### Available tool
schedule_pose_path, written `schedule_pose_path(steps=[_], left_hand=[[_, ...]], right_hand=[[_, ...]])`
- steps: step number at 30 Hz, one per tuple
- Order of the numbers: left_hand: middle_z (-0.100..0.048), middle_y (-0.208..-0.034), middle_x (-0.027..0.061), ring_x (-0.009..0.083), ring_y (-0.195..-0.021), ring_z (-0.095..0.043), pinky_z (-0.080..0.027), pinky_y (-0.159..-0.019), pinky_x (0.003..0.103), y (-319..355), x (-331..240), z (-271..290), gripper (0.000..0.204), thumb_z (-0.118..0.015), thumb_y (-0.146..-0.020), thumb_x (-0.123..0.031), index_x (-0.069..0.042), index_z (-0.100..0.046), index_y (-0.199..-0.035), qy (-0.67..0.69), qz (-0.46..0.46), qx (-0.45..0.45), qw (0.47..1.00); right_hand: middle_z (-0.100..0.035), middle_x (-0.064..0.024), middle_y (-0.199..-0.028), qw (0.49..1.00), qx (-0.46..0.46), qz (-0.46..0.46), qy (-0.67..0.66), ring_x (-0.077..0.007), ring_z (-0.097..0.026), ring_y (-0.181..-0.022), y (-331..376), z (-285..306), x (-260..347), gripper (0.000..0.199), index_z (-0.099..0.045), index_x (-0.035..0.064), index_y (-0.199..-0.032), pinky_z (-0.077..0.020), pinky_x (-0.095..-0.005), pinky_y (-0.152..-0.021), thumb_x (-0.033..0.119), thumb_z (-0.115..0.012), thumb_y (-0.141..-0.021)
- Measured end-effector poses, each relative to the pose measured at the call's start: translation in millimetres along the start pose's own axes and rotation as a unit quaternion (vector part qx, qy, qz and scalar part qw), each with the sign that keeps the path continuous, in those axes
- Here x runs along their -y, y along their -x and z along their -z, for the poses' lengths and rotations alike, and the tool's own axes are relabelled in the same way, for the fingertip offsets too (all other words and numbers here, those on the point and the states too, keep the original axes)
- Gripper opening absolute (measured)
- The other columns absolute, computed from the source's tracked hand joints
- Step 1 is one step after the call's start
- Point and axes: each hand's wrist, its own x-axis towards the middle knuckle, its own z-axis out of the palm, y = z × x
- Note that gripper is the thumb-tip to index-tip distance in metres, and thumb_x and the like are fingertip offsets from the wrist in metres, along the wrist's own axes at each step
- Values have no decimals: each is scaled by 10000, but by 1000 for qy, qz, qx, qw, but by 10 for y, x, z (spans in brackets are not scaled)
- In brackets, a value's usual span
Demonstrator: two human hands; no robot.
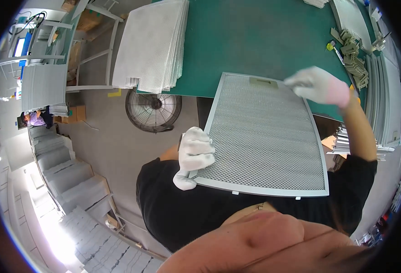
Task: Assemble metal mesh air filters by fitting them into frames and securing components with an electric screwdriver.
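Note:
A metal mesh filter panel [264, 136] with a pale grey frame is held tilted in front of my body, its far edge over the green table. My left hand [194, 157], in a white glove, is closed around the panel's left edge near the lower corner. Set into the far end of the mesh is a small beige latch piece [263, 83]. My right hand [318, 85], gloved in white with a pink cuff, hovers by the panel's far right corner. Motion smears its fingers, so their grip is unclear. Two small tabs stick out from the panel's near edge.
Stacked mesh sheets [152, 45] overhang the left edge of the green table [255, 36]. Beige latch parts [353, 57] lie heaped at the right, beside long metal frame strips [378, 95]. A round floor fan [154, 109] stands left of the table.

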Motion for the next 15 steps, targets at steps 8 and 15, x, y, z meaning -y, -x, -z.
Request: schedule_pose_path(steps=[8,15], left_hand=[[-556,-880,82,238,-674,-520,-403,-588,426,97,-126,225,408,-333,-1037,-415,-283,-445,-1406,-92,82,125,984],[-483,-739,106,211,-601,-459,-365,-537,363,13,71,312,450,-294,-1015,-494,-200,-492,-1291,-10,47,121,991]], right_hand=[[-664,-136,-1078,977,-1,78,200,-335,-616,-1043,-1183,-423,-66,330,-667,66,-1196,-491,-428,-940,215,-568,-919],[-650,-169,-1065,905,-356,-39,232,-370,-605,-1035,-41,-67,-1045,360,-619,76,-1252,-490,-439,-938,83,-576,-894]])
